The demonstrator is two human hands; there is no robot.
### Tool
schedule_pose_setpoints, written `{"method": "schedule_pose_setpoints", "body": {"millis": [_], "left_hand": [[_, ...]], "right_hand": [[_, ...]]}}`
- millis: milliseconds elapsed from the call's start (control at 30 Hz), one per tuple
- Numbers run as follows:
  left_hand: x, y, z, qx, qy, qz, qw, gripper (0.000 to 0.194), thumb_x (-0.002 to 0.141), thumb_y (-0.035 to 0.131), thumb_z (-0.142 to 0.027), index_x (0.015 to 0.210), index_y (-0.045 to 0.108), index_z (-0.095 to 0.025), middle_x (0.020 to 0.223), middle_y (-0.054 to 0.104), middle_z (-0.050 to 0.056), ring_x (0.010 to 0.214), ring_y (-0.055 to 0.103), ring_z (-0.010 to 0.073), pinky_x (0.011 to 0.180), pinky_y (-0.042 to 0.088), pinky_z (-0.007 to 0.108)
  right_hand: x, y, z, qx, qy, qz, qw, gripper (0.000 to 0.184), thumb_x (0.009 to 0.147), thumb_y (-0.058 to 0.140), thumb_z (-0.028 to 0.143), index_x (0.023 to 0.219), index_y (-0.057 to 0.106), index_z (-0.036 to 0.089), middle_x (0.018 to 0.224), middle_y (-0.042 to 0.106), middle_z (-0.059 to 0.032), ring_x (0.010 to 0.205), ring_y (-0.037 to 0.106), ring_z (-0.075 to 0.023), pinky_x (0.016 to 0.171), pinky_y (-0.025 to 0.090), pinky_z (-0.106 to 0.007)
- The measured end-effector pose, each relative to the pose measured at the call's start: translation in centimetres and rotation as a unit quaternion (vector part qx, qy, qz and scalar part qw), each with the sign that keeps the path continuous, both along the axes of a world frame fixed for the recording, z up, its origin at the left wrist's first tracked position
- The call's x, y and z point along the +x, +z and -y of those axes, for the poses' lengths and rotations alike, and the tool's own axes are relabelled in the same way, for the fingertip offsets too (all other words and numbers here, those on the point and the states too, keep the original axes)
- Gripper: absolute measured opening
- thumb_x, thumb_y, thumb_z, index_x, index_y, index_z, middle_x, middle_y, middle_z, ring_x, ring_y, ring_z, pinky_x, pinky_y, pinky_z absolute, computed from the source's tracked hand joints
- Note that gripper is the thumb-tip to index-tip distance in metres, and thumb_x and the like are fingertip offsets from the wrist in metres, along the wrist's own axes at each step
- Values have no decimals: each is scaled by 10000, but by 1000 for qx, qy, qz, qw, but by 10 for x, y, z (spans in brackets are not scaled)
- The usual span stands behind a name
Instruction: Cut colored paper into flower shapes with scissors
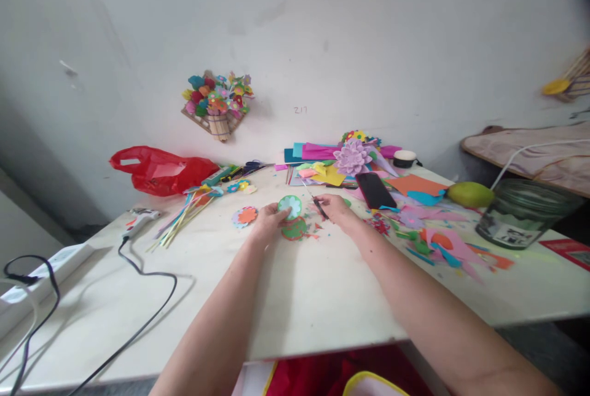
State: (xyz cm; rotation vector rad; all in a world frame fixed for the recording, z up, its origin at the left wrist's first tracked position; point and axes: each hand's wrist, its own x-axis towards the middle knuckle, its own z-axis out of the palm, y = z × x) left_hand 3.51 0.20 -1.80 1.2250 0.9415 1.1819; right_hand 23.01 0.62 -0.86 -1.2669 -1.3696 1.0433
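Observation:
My left hand pinches a round green foam flower piece just above the table. Under it lies a green and red layered foam piece. My right hand is closed round a small pair of scissors, blades pointing left and away, close to the green piece. Small red and green offcuts lie around both hands. A finished orange and pink foam flower lies to the left of my left hand.
A white table holds a glue gun with its black cord, coloured sticks, a red plastic bag, a black phone, foam sheets and scraps, a glass jar and a green fruit.

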Motion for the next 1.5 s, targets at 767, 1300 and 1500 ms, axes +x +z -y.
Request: {"method": "schedule_pose_setpoints", "body": {"millis": [767,1300,1500], "left_hand": [[-4,6,1,6,50,55,997,329,538,799,-326,753,667,-115,663,693,59,619,687,204,604,546,280],[-7,2,-2,30,44,103,993,294,556,796,-291,768,707,-108,726,711,69,684,681,192,665,552,299],[-4,4,0,23,34,108,993,290,529,810,-280,735,707,-104,709,706,71,658,667,174,663,550,289]], "right_hand": [[10,1,14,-2,257,16,966,421,758,610,557,736,548,142,608,590,-4,444,512,-67,349,304,-171],[8,6,18,-15,288,46,956,350,788,579,483,736,559,138,593,587,-8,437,514,-74,330,293,-174],[6,2,16,-33,292,14,956,357,797,529,486,695,546,144,583,599,-23,437,523,-84,320,289,-179]]}}
